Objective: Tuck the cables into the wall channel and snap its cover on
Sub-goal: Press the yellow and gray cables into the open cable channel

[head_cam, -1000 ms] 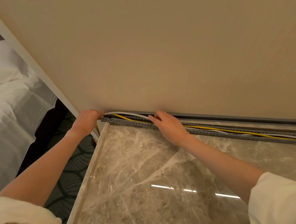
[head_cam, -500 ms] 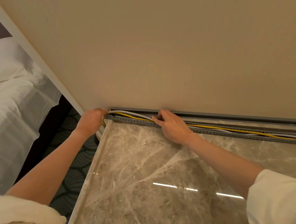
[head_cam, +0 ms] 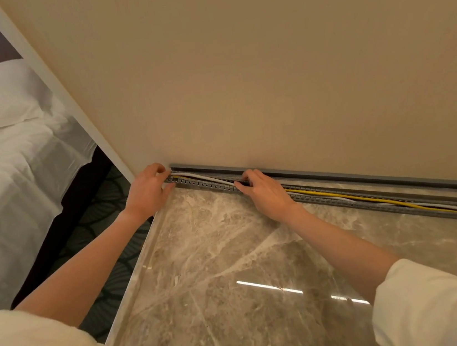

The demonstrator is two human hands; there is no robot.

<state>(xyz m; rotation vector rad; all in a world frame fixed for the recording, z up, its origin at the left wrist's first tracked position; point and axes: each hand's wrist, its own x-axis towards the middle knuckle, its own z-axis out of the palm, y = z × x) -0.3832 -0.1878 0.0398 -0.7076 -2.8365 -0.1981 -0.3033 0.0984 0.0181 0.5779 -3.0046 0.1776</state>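
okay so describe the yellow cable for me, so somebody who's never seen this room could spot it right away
Find the beige wall where it meets the marble countertop. Along that joint runs a grey slotted channel, open on top. Inside it, the yellow cable lies beside a white cable, showing best to the right of the right hand; it is the only bright yellow strand there.

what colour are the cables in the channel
One yellow cable and one white cable, in the grey channel; head view.

A glossy brown marble top (head_cam: pixel 234 273) meets a beige wall (head_cam: pixel 265 66). A grey slotted channel (head_cam: pixel 418 207) lies along its back edge, uncovered, with yellow (head_cam: pixel 370 199) and white cables (head_cam: pixel 201 177) inside it.
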